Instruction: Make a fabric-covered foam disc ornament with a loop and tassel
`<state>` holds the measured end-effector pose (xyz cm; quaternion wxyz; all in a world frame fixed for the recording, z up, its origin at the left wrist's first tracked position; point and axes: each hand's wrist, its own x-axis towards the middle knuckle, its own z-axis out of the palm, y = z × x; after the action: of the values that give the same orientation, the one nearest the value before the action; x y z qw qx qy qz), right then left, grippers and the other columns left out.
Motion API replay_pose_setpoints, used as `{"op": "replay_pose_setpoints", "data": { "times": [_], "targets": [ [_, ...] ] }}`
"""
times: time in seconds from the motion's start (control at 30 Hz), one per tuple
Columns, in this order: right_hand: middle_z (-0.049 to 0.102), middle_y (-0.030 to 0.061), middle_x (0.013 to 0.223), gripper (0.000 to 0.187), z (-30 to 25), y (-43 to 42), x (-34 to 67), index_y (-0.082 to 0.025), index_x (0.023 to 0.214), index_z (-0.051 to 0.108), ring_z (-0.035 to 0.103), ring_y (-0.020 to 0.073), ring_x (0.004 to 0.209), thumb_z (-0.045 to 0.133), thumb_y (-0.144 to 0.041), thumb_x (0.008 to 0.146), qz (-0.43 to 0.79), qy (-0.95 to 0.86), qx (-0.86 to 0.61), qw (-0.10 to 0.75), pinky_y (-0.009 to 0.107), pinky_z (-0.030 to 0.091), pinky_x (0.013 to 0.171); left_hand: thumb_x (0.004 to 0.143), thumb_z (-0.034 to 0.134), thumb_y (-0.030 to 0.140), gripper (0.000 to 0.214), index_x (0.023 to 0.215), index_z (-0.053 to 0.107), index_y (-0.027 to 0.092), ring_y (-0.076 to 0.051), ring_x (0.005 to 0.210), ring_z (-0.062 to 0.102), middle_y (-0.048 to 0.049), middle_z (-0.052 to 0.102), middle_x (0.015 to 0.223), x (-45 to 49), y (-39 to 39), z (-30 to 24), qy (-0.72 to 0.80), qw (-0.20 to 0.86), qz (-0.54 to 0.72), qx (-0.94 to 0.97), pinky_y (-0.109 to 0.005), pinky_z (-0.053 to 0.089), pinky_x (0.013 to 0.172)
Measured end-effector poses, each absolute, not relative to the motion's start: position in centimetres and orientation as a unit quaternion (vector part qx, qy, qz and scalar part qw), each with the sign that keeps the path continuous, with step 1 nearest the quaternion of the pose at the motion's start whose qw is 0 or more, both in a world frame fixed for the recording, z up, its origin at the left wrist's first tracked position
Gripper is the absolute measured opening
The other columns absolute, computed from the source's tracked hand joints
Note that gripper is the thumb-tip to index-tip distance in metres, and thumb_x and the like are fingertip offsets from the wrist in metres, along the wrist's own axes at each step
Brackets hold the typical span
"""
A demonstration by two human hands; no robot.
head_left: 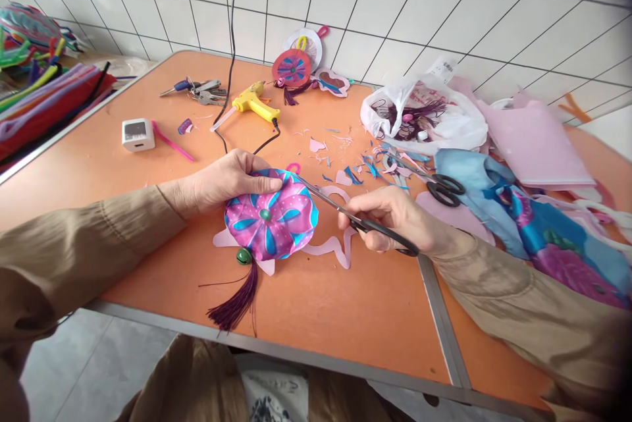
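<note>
Our right grip (395, 216) is clasping black-handled steel scissors (336, 206), blades pointing up-left into the round pink-and-blue fabric ornament (276, 218) that our left grip (222, 182) is pinching at mid-frame.

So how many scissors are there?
2. The held pair is in the right hand, blades at the pink fabric disc's edge; the spare pair lies on the orange table beside the blue cloth. Scraps may hide more.

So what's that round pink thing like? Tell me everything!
The round ornament is pink fabric with blue petal stripes and white dots, a green bead at its centre. A green bell and purple tassel hang below. It lies over pink paper on the table; the left hand holds its upper edge, scissors reach its right rim.
</note>
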<state>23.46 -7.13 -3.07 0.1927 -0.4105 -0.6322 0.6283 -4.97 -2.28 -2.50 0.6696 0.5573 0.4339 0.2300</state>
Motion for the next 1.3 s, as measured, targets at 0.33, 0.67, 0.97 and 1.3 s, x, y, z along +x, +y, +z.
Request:
{"op": "replay_pose_setpoints", "data": {
  "times": [0.33, 0.67, 0.97, 1.3],
  "targets": [
    [0.056, -0.0012, 0.06, 0.057, -2.86, -7.16, 23.41, -0.011, 0.089, 0.066, 0.04, 0.0059, 0.051, 0.086, -0.059, 0.067, 0.629, -0.63, -0.415, 0.187, 0.02, 0.035, 0.044, 0.053, 0.096, 0.041, 0.04, 0.062, 0.07, 0.011, -0.009, 0.046, 0.055, -0.0029, 0.067, 0.056, -4.86, -2.3, -2.5, 0.436, 0.669, 0.222, 0.559, -0.019, 0.045, 0.043],
    [0.058, -0.0005, 0.061, 0.056, -2.78, -7.27, 23.37, -0.011, 0.089, 0.069, 0.042, 0.0059, 0.051, 0.089, -0.056, 0.064, 0.634, -0.613, -0.429, 0.197, 0.018, 0.038, 0.043, 0.056, 0.094, 0.044, 0.041, 0.062, 0.07, 0.011, -0.01, 0.044, 0.055, -0.0046, 0.068, 0.056, -5.13, -1.84, -3.29, 0.418, 0.664, 0.221, 0.579, -0.02, 0.045, 0.044],
    [0.057, -0.0011, 0.062, 0.055, -3.1, -7.26, 23.58, -0.01, 0.089, 0.071, 0.043, 0.0057, 0.052, 0.09, -0.053, 0.062, 0.633, -0.606, -0.436, 0.206, 0.017, 0.041, 0.042, 0.055, 0.094, 0.04, 0.039, 0.063, 0.071, 0.01, -0.01, 0.047, 0.055, -0.0042, 0.067, 0.058, -5.02, -2.2, -2.83, 0.43, 0.661, 0.22, 0.574, -0.02, 0.043, 0.043],
    [0.058, -0.001, 0.065, 0.051, -3.45, -7.02, 23.77, -0.015, 0.087, 0.072, 0.046, 0.0071, 0.051, 0.088, -0.058, 0.064, 0.622, -0.619, -0.436, 0.2, 0.018, 0.043, 0.038, 0.057, 0.094, 0.043, 0.04, 0.064, 0.071, 0.011, -0.011, 0.048, 0.057, -0.005, 0.069, 0.059, -5.13, -2.08, -2.96, 0.422, 0.67, 0.223, 0.569, -0.021, 0.044, 0.044]
  ]
}}
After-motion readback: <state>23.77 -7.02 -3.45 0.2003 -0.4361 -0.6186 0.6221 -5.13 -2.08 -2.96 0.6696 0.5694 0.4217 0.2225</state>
